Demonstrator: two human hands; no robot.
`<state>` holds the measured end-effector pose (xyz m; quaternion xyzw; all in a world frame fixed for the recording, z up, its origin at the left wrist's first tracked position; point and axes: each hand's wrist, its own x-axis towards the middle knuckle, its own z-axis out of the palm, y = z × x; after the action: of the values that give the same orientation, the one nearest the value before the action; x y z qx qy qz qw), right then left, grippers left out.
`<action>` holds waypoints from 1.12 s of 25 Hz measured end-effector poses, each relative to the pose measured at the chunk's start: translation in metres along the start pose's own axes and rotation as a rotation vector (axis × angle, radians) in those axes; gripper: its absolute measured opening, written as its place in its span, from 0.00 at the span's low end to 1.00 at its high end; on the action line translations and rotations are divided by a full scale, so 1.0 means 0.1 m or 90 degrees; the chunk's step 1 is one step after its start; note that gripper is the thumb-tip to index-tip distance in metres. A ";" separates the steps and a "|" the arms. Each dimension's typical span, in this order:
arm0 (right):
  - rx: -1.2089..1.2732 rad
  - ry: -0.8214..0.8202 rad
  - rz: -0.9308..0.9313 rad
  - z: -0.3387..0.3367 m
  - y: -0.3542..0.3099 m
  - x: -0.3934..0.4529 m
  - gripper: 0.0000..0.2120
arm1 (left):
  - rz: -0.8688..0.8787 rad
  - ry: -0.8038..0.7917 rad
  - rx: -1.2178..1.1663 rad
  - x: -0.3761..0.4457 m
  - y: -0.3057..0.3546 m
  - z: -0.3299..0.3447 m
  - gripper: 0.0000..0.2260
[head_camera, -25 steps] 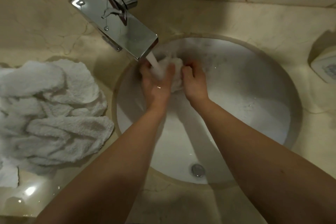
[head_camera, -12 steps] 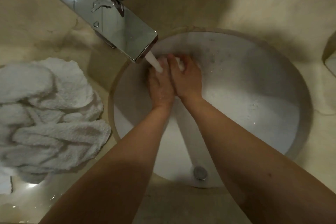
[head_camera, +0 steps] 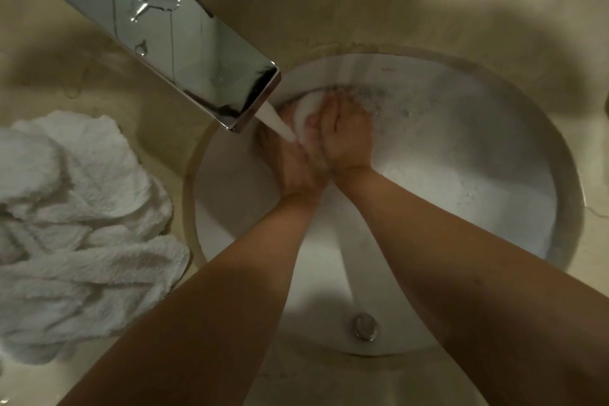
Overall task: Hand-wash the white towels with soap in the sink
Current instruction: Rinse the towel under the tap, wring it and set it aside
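One round sink (head_camera: 494, 273), one chrome tap (head_camera: 158, 33), one drain plug (head_camera: 364, 326), two hands (head_camera: 296, 165) (head_camera: 346, 135), one wet towel (head_camera: 304, 109) between them, one heap of towels (head_camera: 75, 234), number within unclear

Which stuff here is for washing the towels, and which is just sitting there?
For the job:
- left hand and right hand, squeezing a white towel
- water stream from the faucet
- sink, foamy
- towel pile on the counter

Just there:
- drain
- counter
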<state>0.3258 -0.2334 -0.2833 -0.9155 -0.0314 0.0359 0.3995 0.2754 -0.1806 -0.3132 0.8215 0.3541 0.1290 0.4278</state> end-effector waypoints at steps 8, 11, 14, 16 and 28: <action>0.038 0.002 0.049 -0.02 -0.05 -0.01 0.25 | 0.196 0.103 0.206 0.07 0.08 -0.05 0.16; 0.042 -0.069 0.142 -0.07 -0.07 -0.03 0.27 | 0.133 0.040 0.169 0.04 0.07 -0.11 0.17; 0.047 -0.060 0.213 -0.15 -0.10 -0.11 0.22 | -0.059 0.116 0.203 -0.22 0.22 -0.19 0.28; -0.002 -0.104 0.194 -0.18 -0.12 -0.18 0.22 | -0.191 0.145 0.103 -0.32 0.38 -0.22 0.36; 0.352 -0.103 0.211 -0.48 -0.21 -0.32 0.11 | -0.234 0.039 -0.313 -0.05 0.64 -0.56 0.18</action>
<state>0.2973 -0.2576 -0.2342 -0.7594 0.0971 0.1797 0.6177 0.2735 -0.1746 -0.2282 0.6113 0.4677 0.1561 0.6190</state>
